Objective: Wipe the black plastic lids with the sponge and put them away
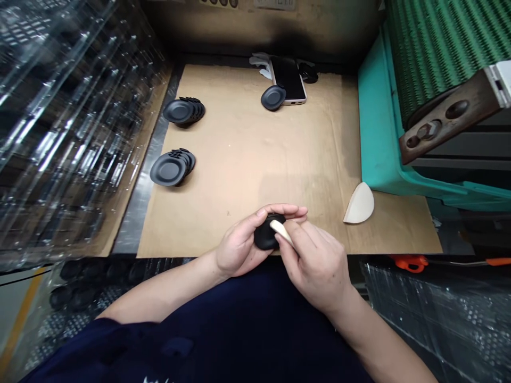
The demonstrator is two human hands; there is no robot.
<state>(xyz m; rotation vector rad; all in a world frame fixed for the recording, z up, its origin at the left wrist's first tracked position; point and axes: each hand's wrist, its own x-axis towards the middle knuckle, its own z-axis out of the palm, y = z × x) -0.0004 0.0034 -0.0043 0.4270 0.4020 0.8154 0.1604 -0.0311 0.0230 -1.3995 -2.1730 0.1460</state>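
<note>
Over cardboard (231, 170), left hand (239, 242) cups black disc (263, 236); right hand (319, 260) pinches pale pad (281, 230).

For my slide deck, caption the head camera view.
Left hand cradles a black part while the right hand holds a pale pad over it at the near edge of the cardboard.

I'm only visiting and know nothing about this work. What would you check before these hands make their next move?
1. Held black part secure in the left hand: ok, cupped by palm and fingers.
2. Pale piece secure in the right hand: ok, pinched between thumb and fingers.
3. Pale piece touching the part's surface: cannot tell from this angle.
4. Far row of black parts and near row apart: ok, a gap of cardboard shows between them.
5. Loose black part clear of the phone: not ok, it overlaps a corner in this view.
</note>
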